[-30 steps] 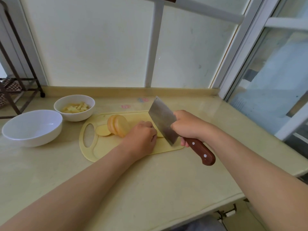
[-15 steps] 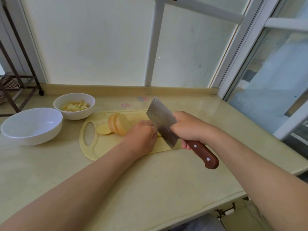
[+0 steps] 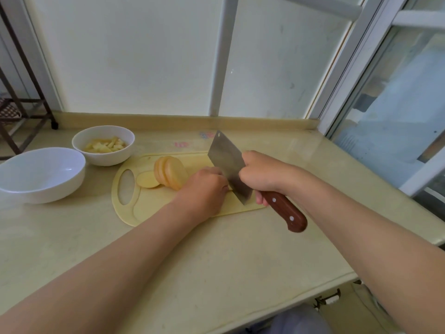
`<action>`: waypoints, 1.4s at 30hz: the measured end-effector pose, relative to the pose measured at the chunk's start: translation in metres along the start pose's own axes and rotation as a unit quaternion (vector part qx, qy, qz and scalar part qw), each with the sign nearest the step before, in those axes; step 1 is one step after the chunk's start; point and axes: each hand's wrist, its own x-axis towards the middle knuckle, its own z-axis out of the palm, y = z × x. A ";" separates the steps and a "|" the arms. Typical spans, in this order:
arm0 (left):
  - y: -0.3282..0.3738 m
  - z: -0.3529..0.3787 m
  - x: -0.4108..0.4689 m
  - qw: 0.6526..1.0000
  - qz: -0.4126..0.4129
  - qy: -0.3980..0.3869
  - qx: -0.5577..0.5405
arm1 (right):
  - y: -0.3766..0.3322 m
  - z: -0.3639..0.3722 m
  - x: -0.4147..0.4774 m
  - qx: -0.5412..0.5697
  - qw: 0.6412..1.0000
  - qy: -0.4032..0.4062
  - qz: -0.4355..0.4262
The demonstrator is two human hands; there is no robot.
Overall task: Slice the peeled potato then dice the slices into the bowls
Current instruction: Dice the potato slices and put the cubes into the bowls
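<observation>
Little is changed since the earlier frames: the cleaver (image 3: 228, 165) is kept tilted over the cutting board (image 3: 144, 210), its blade shifted only slightly against the left hand (image 3: 204, 191).

The right hand (image 3: 262, 174) is closed firmly around the cleaver where blade meets wooden handle. The left hand is curled down on the board, knuckles against the blade's flat. Beside it, several potato slices (image 3: 171, 172) are stood on edge, one laid flat next to them. Diced potato (image 3: 106, 145) is already held in the small bowl (image 3: 103, 138); the large bowl (image 3: 41, 174) on the bench (image 3: 216, 261) appears empty.

For a clean cut, the fingers are best kept tucked back, the blade guided by the knuckles and brought straight down.

Whatever is pinned under the left hand is hidden, so it cannot be told whether it is uncut potato or slices. The cutting edge is also covered.
</observation>
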 end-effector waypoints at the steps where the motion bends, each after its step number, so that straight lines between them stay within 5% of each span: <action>1: 0.000 0.000 0.000 1.000 0.003 0.000 0.000 | -0.002 -0.001 0.003 0.003 1.000 0.001 0.000; 10: 0.012 -0.011 -0.006 0.994 -0.017 -0.045 0.099 | 0.005 -0.005 0.000 0.043 0.999 0.011 -0.004; 42: 0.007 -0.013 -0.005 0.996 -0.020 -0.056 0.070 | 0.000 0.000 -0.019 0.005 1.000 -0.018 -0.002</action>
